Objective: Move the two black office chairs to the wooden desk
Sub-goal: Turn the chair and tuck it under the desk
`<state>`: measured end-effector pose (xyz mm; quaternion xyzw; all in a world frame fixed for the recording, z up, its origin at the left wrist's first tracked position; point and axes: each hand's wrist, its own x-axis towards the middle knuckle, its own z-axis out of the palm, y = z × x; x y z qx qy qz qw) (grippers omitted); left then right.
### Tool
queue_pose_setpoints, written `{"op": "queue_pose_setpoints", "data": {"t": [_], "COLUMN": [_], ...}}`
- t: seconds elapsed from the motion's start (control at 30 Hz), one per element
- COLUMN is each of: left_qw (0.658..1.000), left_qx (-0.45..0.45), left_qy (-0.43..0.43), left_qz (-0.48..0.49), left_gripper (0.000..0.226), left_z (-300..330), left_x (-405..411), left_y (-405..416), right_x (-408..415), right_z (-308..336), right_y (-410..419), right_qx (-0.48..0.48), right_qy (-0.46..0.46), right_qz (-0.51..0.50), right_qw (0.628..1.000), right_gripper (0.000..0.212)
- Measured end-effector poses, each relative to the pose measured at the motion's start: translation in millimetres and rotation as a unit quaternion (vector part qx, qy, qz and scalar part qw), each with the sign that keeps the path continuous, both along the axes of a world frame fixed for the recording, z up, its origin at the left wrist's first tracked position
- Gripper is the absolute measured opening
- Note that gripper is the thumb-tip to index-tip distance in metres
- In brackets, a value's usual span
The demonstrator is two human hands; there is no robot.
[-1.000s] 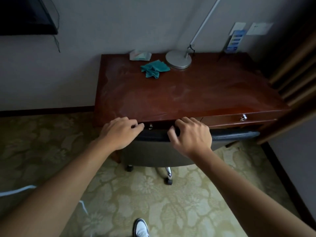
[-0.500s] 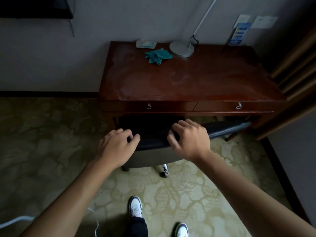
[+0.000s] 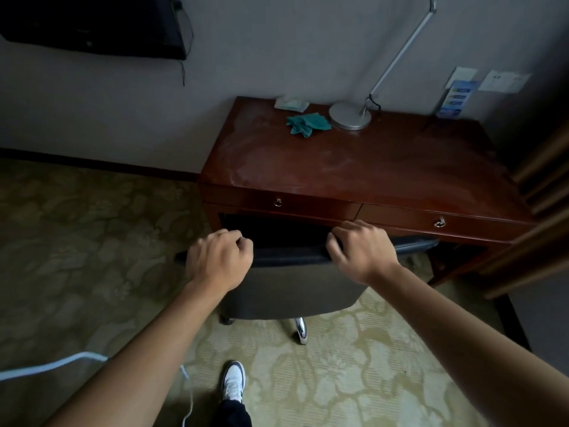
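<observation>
One black office chair (image 3: 292, 291) stands at the front of the wooden desk (image 3: 363, 167), with its seat tucked under the left drawer. My left hand (image 3: 218, 260) is curled over the left part of the backrest's top edge. My right hand (image 3: 360, 251) grips the same edge further right. A black padded part (image 3: 414, 241) sticks out to the right under the desk's front; I cannot tell whether it belongs to this chair. The chair's chrome leg and caster (image 3: 301, 329) show below the backrest.
On the desk lie a teal cloth (image 3: 308, 123), a tissue pack (image 3: 291, 103) and a lamp base (image 3: 349, 115). Wooden slats (image 3: 542, 192) close off the right side. A white cable (image 3: 52, 365) runs over the patterned carpet at lower left. My shoe (image 3: 234, 383) is behind the chair.
The view has drawn back and swung left, so the desk looks farther off. Both hands have stayed on the chair's backrest; my left fingers have curled tighter.
</observation>
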<state>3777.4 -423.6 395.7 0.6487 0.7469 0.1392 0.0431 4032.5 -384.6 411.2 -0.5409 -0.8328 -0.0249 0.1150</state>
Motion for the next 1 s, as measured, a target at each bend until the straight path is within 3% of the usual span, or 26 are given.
{"op": "queue_pose_setpoints", "data": {"t": [0.3,0.77,1.0], "left_qw": [0.997,0.996,0.989], "left_qx": [0.070,0.081,0.125], "left_qy": [0.011,0.007,-0.005], "left_qz": [-0.006,-0.038,-0.082], "left_gripper": [0.033,0.033,0.031], "left_z": [0,4,-12], "left_x": [-37,-95,-111], "left_y": [70,235,250], "right_x": [-33,-96,-105], "right_z": [3,-2,-15], "right_y": [61,197,199], "right_qx": [0.038,0.073,0.116], "right_qy": [0.053,0.066,0.079], "right_qz": [-0.003,-0.038,-0.062], "right_qw": [0.998,0.994,0.988], "right_gripper": [0.032,0.028,0.028]}}
